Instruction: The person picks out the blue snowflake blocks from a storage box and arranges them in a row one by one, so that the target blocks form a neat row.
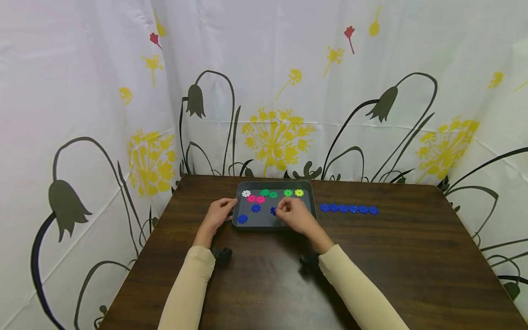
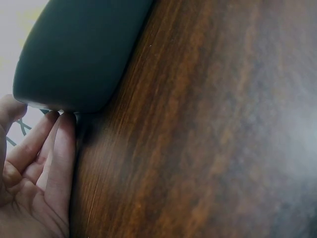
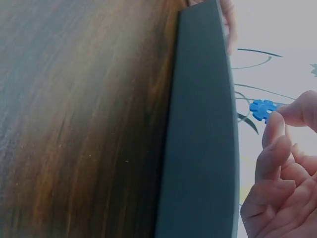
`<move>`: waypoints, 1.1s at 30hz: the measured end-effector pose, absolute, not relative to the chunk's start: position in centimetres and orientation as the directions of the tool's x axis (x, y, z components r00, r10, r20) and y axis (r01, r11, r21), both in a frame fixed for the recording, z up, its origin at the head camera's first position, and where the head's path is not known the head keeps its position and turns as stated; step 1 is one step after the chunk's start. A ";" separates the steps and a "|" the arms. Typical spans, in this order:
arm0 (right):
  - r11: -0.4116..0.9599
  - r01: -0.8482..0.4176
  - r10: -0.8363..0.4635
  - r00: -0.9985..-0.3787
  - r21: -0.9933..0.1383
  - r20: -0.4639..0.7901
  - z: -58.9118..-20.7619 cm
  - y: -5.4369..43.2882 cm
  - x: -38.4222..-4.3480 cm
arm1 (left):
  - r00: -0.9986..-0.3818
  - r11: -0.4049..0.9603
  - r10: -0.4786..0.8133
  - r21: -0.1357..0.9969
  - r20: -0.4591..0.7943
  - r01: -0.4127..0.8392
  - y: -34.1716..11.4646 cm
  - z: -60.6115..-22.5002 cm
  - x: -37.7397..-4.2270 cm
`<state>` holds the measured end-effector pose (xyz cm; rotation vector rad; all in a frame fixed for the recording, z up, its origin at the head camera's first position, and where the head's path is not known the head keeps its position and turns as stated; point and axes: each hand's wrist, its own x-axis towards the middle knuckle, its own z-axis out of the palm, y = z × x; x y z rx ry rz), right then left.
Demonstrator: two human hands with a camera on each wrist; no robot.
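Head view shows us the gray tray (image 1: pixel 257 228) with its far side near the back edge of the tabletop (image 1: pixel 264 284), broad room on its near side, and a row of six blue pieces (image 1: pixel 353 209) beyond its right side. We see the left hand (image 1: pixel 217 214), fingers nearly straight, touching the tray's left end; the right hand (image 1: pixel 298 215) pinches a blue disc (image 3: pixel 258 107) between thumb and forefinger over the tray.

Dark wood-grain table (image 1: pixel 268 279), grey tray (image 1: pixel 262 221) on it, six blue discs (image 1: pixel 352 209) in a row alongside
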<state>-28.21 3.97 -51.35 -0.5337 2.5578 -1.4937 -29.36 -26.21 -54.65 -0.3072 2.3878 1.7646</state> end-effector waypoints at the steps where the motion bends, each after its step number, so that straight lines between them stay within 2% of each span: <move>1: 0.434 -0.235 -0.359 -0.931 -0.870 0.072 -51.2 4.3 -28.1 | -0.966 0.283 -0.071 0.924 -0.247 -0.257 -26.2 -54.6 -29.4; 14: 0.371 -0.210 -0.264 -0.958 -0.904 0.114 -50.6 8.1 -26.7 | -0.964 0.283 -0.073 0.921 -0.257 -0.267 -26.3 -54.7 -29.5; 21: 0.339 -0.220 -0.257 -0.957 -0.915 0.135 -50.7 10.4 -26.5 | -0.964 0.289 -0.075 0.919 -0.257 -0.267 -26.3 -54.8 -29.6; 33: 0.366 -0.214 -0.185 -0.971 -0.906 0.154 -50.6 15.2 -27.1 | -0.962 0.294 -0.087 0.916 -0.259 -0.273 -26.1 -54.6 -29.4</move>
